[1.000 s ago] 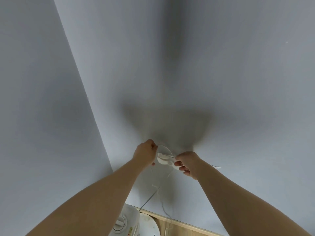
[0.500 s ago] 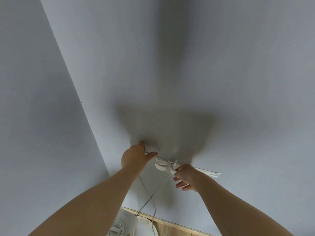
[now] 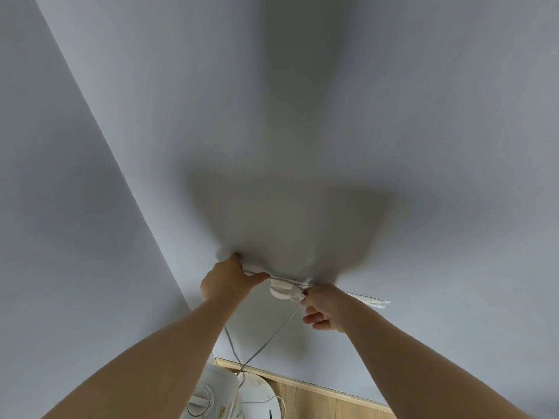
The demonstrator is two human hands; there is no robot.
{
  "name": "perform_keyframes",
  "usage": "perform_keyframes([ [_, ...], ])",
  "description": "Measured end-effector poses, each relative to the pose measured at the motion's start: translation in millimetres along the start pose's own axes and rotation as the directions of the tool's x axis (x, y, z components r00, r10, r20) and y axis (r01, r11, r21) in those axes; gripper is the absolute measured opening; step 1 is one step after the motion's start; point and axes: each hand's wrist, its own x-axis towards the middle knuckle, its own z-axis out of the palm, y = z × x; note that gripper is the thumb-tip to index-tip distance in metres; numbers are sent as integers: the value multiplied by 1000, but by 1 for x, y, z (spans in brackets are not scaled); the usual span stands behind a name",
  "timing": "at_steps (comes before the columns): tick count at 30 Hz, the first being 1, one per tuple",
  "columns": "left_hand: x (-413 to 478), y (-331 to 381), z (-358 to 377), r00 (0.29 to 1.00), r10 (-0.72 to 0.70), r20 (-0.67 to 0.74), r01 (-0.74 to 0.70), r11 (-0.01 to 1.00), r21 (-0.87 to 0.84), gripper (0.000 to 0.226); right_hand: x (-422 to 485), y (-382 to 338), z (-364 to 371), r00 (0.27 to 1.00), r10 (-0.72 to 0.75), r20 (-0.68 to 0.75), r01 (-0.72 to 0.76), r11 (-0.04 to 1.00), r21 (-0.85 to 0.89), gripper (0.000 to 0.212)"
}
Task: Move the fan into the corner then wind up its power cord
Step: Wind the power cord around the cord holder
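Observation:
The white fan [image 3: 211, 394] stands in the corner at the bottom edge; only its control knob, top and round base show. Its white power cord [image 3: 263, 343] rises from it to my hands. My left hand [image 3: 227, 281] grips one end of a stretched bundle of cord strands. My right hand [image 3: 325, 305] pinches the bundle further right, beside the white plug [image 3: 284, 291]. Looped strand ends [image 3: 372, 302] stick out past my right hand. Both hands are held up in front of the wall.
Two pale blue-grey walls [image 3: 393, 131] meet in a corner line [image 3: 121, 176] running down on the left. A wooden skirting board [image 3: 317, 385] and wood floor [image 3: 317, 406] show at the bottom right. My shadow falls on the wall behind my hands.
My hands have drawn apart, pulling the looped cord from a round coil into a straight taut bundle. The left hand moved left, the right hand stayed near the plug.

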Motion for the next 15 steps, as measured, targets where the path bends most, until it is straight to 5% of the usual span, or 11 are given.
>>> perform_keyframes([
  [5,-1,-2,12,997,-69,23,70,997,-15,62,0,1,-2,1000,-9,-14,9,1000,-27,36],
  [11,3,-7,21,908,-241,344,315,932,-179,69,-3,-2,-1,1000,-20,-17,20,1000,2,34],
  [15,1,-4,17,917,-224,330,293,939,-178,56,-3,-4,1,1000,-16,-22,17,1000,5,33],
])
